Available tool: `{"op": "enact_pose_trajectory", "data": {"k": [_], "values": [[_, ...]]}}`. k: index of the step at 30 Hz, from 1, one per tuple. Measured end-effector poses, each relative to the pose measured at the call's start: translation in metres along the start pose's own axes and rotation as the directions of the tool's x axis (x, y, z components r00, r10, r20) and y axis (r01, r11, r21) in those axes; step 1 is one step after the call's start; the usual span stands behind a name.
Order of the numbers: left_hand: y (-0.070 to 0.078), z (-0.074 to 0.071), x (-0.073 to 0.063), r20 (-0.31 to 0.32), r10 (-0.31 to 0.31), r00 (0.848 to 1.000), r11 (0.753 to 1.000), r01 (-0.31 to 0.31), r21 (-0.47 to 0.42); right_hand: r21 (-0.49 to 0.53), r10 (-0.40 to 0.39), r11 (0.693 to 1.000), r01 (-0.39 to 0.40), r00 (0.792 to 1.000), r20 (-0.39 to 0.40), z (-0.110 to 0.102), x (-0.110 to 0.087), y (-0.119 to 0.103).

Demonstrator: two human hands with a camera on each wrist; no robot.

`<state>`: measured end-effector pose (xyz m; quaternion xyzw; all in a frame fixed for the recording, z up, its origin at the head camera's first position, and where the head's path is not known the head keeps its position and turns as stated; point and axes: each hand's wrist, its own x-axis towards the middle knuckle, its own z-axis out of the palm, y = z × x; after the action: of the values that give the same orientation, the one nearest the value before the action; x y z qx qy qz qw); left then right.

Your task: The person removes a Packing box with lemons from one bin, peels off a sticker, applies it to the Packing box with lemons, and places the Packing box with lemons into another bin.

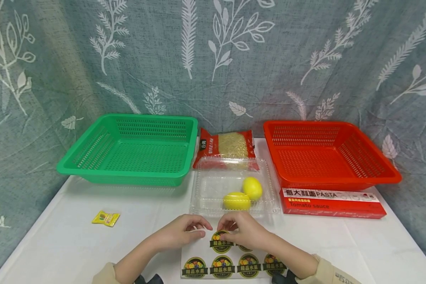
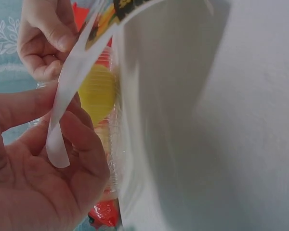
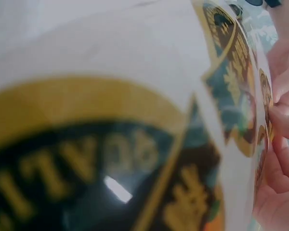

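Note:
A white sheet of round fruit stickers (image 1: 236,258) in black, gold and green lies in front of me, its far edge lifted and bent. My left hand (image 1: 184,232) pinches the white margin at the far left; in the left wrist view, that hand (image 2: 43,159) has its thumb on one face and fingers behind. My right hand (image 1: 246,232) pinches the edge by the upper sticker (image 1: 221,245), its thumb overlapping the sticker. Close up in the right wrist view, the sheet (image 3: 135,53) curves away toward both hands. Just beyond is a clear plastic clamshell box (image 1: 213,185) with two lemons (image 1: 252,188).
A green basket (image 1: 127,173) stands at the back left, a red basket (image 1: 335,179) at the back right. The red pasta box (image 1: 333,207) lies before the red basket. Behind the clamshell is a red noodle bag (image 1: 230,144). A small yellow packet (image 1: 105,218) lies left.

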<state>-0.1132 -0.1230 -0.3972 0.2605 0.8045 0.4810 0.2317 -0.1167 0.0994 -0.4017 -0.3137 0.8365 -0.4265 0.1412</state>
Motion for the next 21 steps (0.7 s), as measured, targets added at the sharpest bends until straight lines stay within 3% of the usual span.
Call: {"op": "enact_pose_trajectory", "data": {"k": [21], "values": [[0.0005,-0.01,-0.0057,-0.003,0.023,1.0,0.998,-0.023,0.064,0.084,-0.013,0.996,0.017,0.999,-0.05,-0.0019,-0.0009,0.0]]}}
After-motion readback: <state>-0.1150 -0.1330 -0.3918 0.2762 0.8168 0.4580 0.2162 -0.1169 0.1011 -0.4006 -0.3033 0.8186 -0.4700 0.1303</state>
